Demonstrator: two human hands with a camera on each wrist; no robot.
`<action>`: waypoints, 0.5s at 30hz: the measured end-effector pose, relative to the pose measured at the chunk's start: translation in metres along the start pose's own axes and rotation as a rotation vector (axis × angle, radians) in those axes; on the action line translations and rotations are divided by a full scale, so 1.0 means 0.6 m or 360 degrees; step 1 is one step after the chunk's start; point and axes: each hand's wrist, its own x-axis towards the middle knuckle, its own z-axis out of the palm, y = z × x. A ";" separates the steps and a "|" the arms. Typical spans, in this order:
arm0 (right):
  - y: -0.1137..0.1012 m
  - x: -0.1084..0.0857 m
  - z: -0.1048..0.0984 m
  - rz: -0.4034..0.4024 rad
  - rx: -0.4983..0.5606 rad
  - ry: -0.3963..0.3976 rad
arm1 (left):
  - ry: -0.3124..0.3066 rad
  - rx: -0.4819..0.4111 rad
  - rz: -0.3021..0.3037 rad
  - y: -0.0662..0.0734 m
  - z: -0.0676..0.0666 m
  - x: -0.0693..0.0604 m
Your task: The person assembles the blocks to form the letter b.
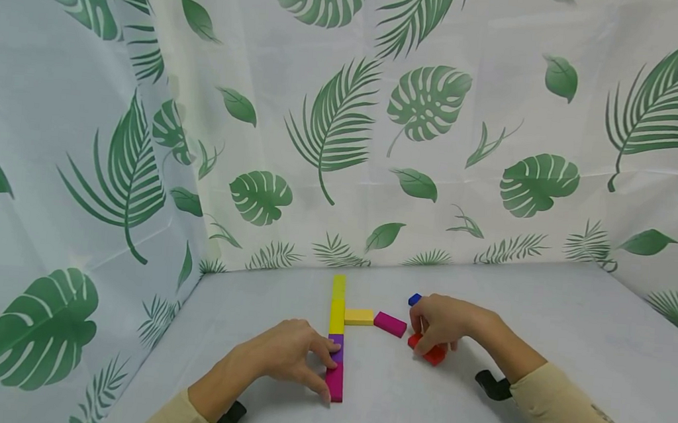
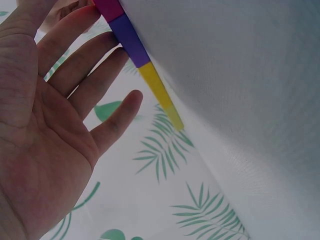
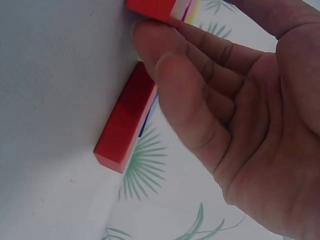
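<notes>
Left hand point(image 1: 292, 350) first: fingers long and loosely spread, tips resting along the near magenta block point(image 1: 334, 384) and the purple block point(image 2: 129, 40), a light touch rather than a grip. Over to the right hand point(image 1: 444, 319), drawn narrow, thumb and fingers bent in close at the red blocks: a left red block point(image 3: 152, 7) just past the fingertips, a right red block point(image 3: 125, 120) by the thumb. Whether it pinches either one, I cannot tell.

The step in hand looks like laying blocks end to end, the left hand steadying the line, the right busy with the reds. The next move, I'd judge, calls for a small, gentle slide or turn of a red, without knocking its neighbours.

Outward we go! Beyond purple, the yellow block point(image 1: 337, 316), then the lime block point(image 1: 339, 286) at the far end. Off yellow's right side juts the tan block point(image 1: 359, 317); at its tip, the tilted magenta block point(image 1: 390, 324). The blue block point(image 1: 415, 300) peeks out beyond the right hand.

The count on the counter point(image 1: 383, 414): two magenta, two red, one each of purple, yellow, lime, tan and blue. Nine in sight!
</notes>
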 end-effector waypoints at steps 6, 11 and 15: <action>-0.001 0.005 0.005 -0.0017 0.0049 0.0003 | 0.0006 0.0005 0.0008 -0.001 0.002 0.000; 0.001 0.004 0.000 -0.0042 0.0101 -0.0058 | 0.0005 0.0010 0.0004 0.001 0.000 0.000; 0.005 -0.001 -0.009 -0.0050 0.0139 -0.0141 | 0.0004 0.0009 0.0011 0.003 -0.001 0.000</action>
